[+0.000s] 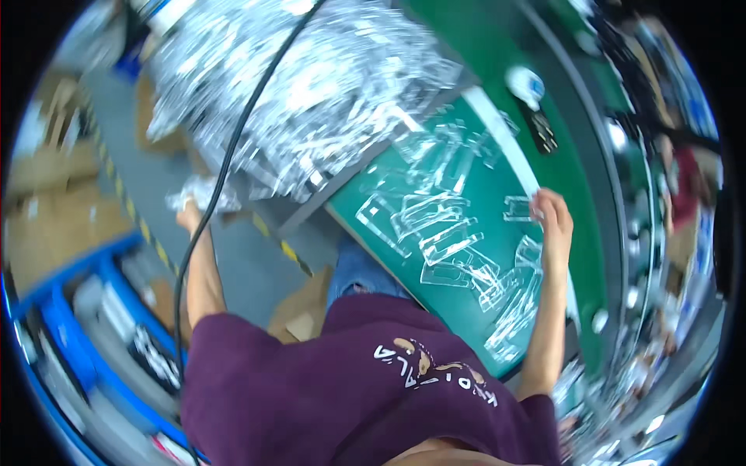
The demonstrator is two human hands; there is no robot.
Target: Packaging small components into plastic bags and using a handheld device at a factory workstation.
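My left hand (189, 215) reaches out to the left, past the table's edge, its fingers closed on a crumpled clear plastic bag (216, 192). Over the right side of the green table, my right hand (553, 221) has its fingers pinched together at the end of a small clear plastic tray (517, 208). Several more clear plastic trays (447, 241) lie scattered and overlapping on the tabletop between me and the large pile. Motion blur softens the fingertips of both hands.
A big heap of clear plastic packaging (311, 85) fills the far left. Beyond the white strip (505, 140) runs a green conveyor belt (579, 202) carrying a dark part (538, 128). A black cable (233, 140) hangs across the view. Blue racking (70, 334) and cartons (62, 217) stand left.
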